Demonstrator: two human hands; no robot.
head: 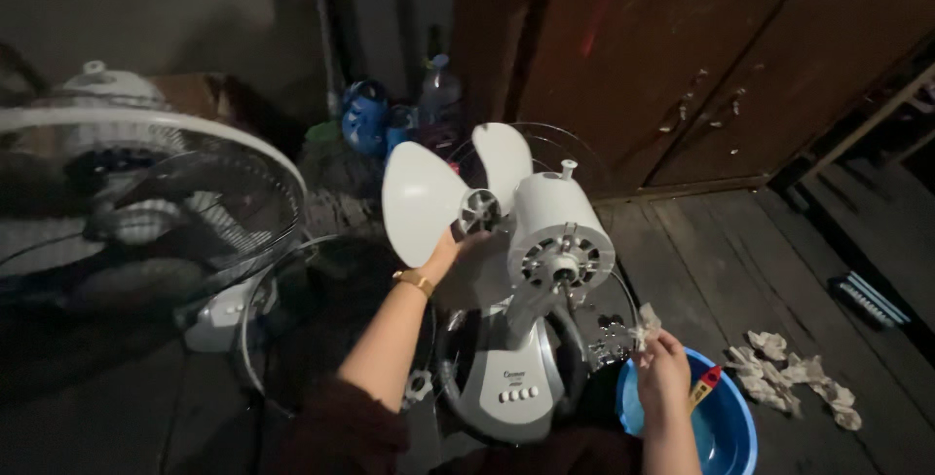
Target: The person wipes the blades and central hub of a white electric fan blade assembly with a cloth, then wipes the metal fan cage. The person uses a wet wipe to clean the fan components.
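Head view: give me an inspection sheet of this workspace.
Surface: dark wooden plank floor.
Job's things: white desk fan, guard off, blades bare; blue basin.
Clutter: crumpled tissues; second fan at left; loose wire guard; bottles behind.
Grip: left hand holds a fan blade; right hand pinches a wad of tissue over the basin.
Cables: nothing seen.
Surroundings: dim room, reddish wooden cabinet doors.
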